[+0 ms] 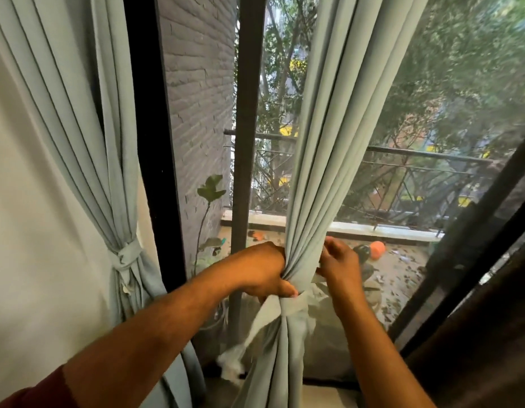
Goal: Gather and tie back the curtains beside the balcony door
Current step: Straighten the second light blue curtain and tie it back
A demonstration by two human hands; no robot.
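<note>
Two curtains here: left curtain (79, 160) by the wall is already bunched & knotted w/ its tie. Person's now on the middle curtain (311, 172) in front of the balcony door glass (417, 128). Left hand (264, 272) clamps the gathered folds, thumb on the tie band (290, 309); one tail dangles loose. Right hand (337, 263) pinches fabric at the far side, fingers curled. Next, I'd guess: cross the tails, pull snug w/o letting folds slip.

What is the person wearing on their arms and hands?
Both forearms are bare. The left hand and right hand have no gloves, rings or watch that show. Only a dark red sleeve peeks in at the left arm's upper end.
</note>
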